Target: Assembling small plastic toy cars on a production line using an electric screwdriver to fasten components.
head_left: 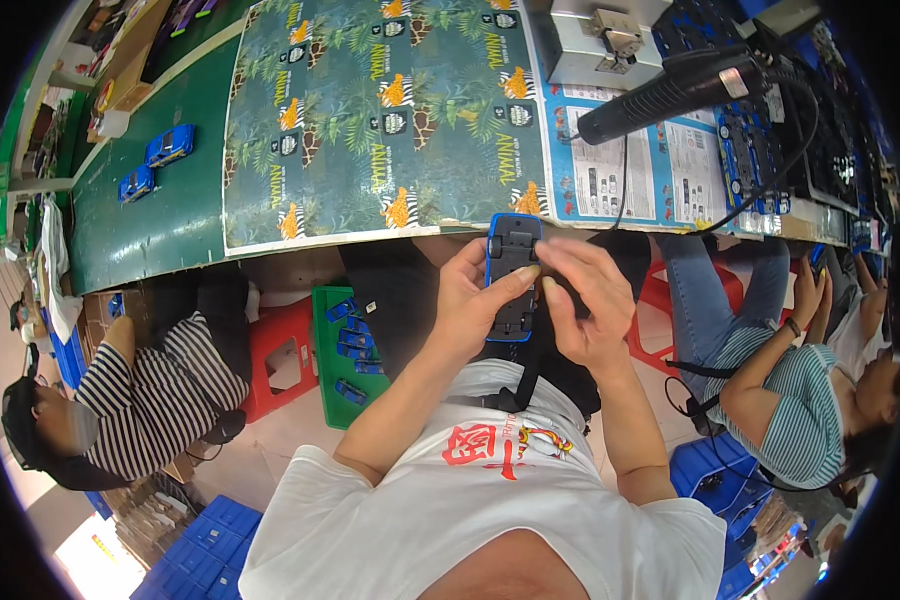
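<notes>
My left hand [470,305] grips a blue toy car [513,245], held lengthwise just off the table's front edge. The car's black underside is turned up, and the left thumb lies across its middle. My right hand [590,300] is at the car's right side, thumb and fingers apart, the fingertips close to the underside. Those fingertips are slightly blurred, and I cannot tell whether they touch the car. Beyond them a black electric screwdriver [660,97] with a cord points down and left over the table.
Printed sheets [390,120] cover the green table [185,225]. Two blue toy cars [170,145] lie at left, several car bases [745,165] at right. A metal box [605,45] stands behind. A green crate [330,400] holds cars. People sit on both sides; blue crates [205,545] stand behind.
</notes>
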Tool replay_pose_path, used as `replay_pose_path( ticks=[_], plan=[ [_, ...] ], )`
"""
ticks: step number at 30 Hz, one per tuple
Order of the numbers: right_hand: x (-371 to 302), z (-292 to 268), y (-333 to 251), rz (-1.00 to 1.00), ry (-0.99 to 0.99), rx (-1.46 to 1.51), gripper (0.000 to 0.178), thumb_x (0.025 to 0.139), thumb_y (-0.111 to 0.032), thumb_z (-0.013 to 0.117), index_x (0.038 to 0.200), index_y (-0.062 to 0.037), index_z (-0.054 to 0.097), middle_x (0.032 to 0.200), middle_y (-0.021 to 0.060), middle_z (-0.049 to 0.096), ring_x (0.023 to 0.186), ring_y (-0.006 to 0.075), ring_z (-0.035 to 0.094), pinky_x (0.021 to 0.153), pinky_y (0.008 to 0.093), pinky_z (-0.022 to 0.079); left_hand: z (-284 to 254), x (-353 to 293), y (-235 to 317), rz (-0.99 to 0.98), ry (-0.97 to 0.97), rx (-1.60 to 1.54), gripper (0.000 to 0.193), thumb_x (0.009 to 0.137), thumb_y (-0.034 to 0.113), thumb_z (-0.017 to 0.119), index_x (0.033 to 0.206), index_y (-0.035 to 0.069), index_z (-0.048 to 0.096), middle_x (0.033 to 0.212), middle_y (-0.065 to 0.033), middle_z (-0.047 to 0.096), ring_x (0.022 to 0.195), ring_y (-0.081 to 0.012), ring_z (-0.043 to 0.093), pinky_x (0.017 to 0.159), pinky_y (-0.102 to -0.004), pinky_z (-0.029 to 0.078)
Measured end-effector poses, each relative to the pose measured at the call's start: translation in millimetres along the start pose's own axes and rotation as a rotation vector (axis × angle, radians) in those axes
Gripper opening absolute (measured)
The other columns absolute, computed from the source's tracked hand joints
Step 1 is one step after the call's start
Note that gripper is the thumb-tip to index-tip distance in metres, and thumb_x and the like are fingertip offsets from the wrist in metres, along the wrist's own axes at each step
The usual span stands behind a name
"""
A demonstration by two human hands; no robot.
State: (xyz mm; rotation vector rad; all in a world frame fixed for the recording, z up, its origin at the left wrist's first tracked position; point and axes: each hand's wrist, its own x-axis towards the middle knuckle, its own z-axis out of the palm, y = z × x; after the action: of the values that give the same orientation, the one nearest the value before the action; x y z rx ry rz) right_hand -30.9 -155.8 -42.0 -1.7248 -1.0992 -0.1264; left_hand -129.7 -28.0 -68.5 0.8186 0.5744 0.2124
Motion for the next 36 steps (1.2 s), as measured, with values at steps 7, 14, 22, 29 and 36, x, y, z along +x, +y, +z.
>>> replay_pose_path(
  ticks=[7, 14, 22, 29, 36],
  plan=[
    [8.3, 1.7, 1.9, -0.022, -0.005, -0.06, 0.031, 0.077, 0.005, 0.067, 0.109, 0.0041, 0.068, 0.098, 0.0132, 0.073, 0.093, 0.0322, 0.069, 0.08, 0.037, 0.055, -5.0, 4.3, 1.5, -0.049, -0.019, -0.06, 0.032, 0.084, 0.007, 0.076, 0.111, 0.0, 0.062, 0.097, -0.0089, 0.07, 0.078, -0.0129, 0.068, 0.07, -0.0276, 0.057],
    [11.3, 0.4, 1.8, -0.018, -0.007, -0.055, 0.023, 0.078, 0.008, 0.063, 0.1, 0.0052, 0.068, 0.094, 0.0141, 0.072, 0.091, 0.032, 0.069, 0.081, 0.0377, 0.054, -15.3, 8.9, -2.6, -0.082, -0.042, -0.099, 0.032, 0.083, 0.009, 0.077, 0.111, 0.001, 0.063, 0.094, -0.0076, 0.071, 0.076, -0.0117, 0.068, 0.069, -0.0273, 0.057],
    [52.3, -20.4, 35.3, 0.202, 0.553, 0.054, 0.04, 0.094, 0.0, 0.056, 0.132, 0.0074, 0.048, 0.131, 0.0167, 0.057, 0.116, 0.0249, 0.058, 0.098, 0.0383, 0.048, -16.9, 7.3, 9.0, -0.165, -0.048, -0.112, 0.031, 0.083, 0.011, 0.077, 0.109, 0.002, 0.064, 0.091, -0.0081, 0.07, 0.072, -0.0152, 0.069, 0.065, -0.0293, 0.057],
    [131.6, -42.6, 84.7, 0.21, 0.553, 0.475, 0.051, 0.094, -0.013, 0.065, 0.136, 0.005, 0.041, 0.128, 0.02, 0.057, 0.116, 0.0268, 0.058, 0.101, 0.0374, 0.046, -24.1, 4.5, 12.7, -0.135, -0.053, -0.134, 0.03, 0.083, 0.01, 0.076, 0.109, 0.001, 0.064, 0.096, -0.0116, 0.071, 0.073, -0.0197, 0.071, 0.067, -0.0329, 0.059],
    [154.9, -57.4, 100.1, 0.261, 0.207, 0.902, 0.05, 0.096, -0.036, 0.06, 0.126, 0.0038, 0.054, 0.111, 0.0196, 0.064, 0.09, 0.0256, 0.066, 0.088, 0.0449, 0.053, -18.7, -0.3, 16.1, -0.125, -0.028, -0.118, 0.033, 0.082, 0.01, 0.077, 0.11, 0.001, 0.062, 0.096, -0.0121, 0.07, 0.073, -0.0196, 0.071, 0.066, -0.0322, 0.059]
  ],
)
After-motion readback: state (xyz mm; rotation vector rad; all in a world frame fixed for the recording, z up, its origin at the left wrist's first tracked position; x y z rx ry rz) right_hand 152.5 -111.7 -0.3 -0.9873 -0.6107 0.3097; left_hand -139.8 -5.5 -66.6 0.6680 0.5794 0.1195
